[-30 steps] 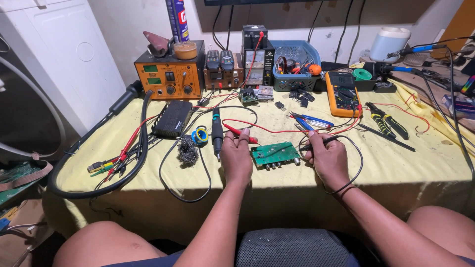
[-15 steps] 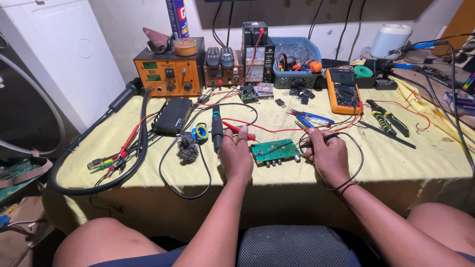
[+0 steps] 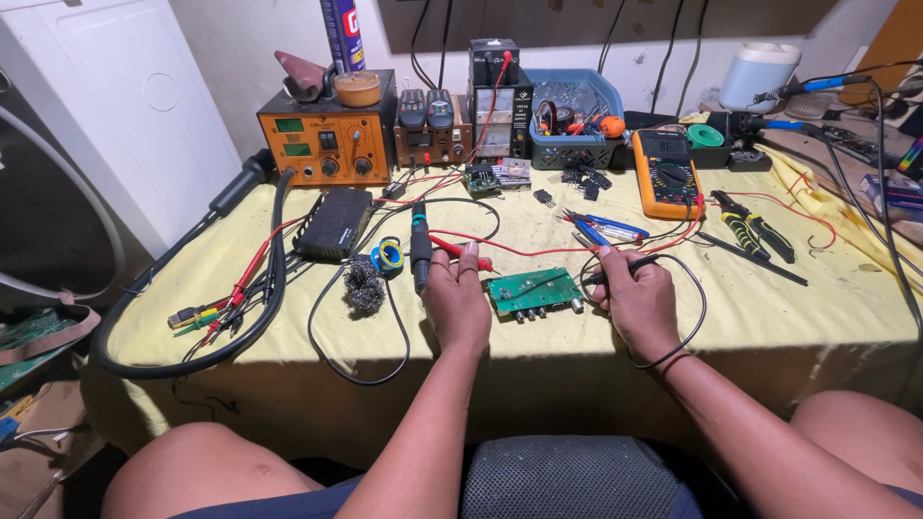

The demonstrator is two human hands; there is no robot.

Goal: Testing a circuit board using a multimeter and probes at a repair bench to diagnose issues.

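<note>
On the yellow-covered bench (image 3: 769, 327), a green circuit board (image 3: 532, 290) lies between both hands. Left hand (image 3: 456, 300) pinches a red probe (image 3: 460, 251); right hand (image 3: 635, 298) grips, seemingly, a black probe (image 3: 625, 267). Probing underway; tips must meet board contacts.

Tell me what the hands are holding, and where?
The left hand holds a red probe near its back end. The right hand pinches a black probe along its shaft. A green circuit board lies between them.
</note>
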